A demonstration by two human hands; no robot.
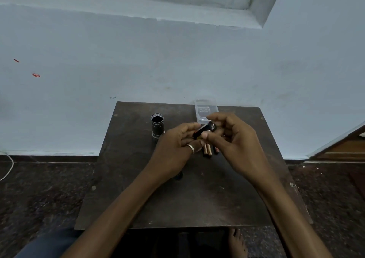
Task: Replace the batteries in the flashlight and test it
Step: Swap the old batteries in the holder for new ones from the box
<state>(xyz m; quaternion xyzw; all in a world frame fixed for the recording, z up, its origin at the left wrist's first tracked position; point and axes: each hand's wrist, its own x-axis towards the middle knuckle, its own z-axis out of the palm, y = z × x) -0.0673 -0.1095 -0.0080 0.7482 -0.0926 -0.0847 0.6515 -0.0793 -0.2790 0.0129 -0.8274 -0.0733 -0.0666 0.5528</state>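
From the head view, we hold a black battery holder [204, 130] above the bench [138, 198], our left hand [175, 149] and right hand [231, 141] both clamped on it. The flashlight [157, 125] stands upright at left; loose batteries [208, 150] lie beneath.

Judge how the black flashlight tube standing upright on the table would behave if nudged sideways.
The flashlight tube stands on end, taller than wide, so it would probably tip. Once down, its round body would likely roll on the flat table. It looks like rigid metal, so probably stiff.
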